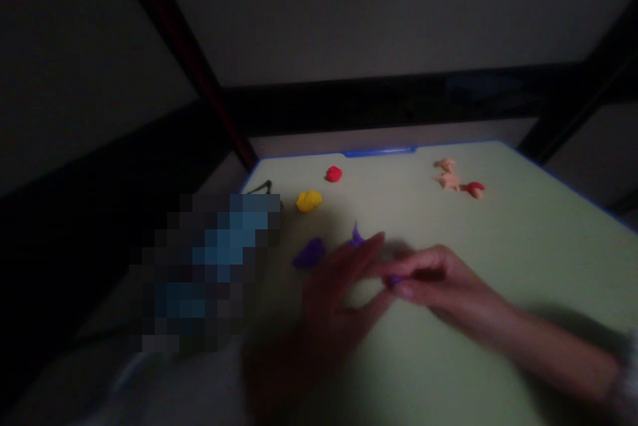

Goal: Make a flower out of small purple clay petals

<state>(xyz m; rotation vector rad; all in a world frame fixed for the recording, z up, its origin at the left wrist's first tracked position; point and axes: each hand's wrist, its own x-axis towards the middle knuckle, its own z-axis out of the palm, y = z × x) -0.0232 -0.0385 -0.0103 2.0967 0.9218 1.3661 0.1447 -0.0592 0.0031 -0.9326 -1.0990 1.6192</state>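
Observation:
A small lump of purple modelling clay (395, 280) is pinched at the fingertips of my right hand (441, 276). My left hand (333, 293) meets it from the other side, thumb and a finger closing on the same lump while the upper fingers stretch out. Just beyond my left hand, a thin pointed purple clay piece (357, 235) stands up, its lower part hidden by the fingers. A larger flat purple clay piece (310, 253) lies left of that hand on the pale board (498, 246).
Yellow clay (309, 200) and red clay (333, 174) sit farther back on the board. At the back right are peach clay shapes (449, 181) and a piece with a red top (475, 189). A blurred-out blue area (224, 240) borders the board's left side.

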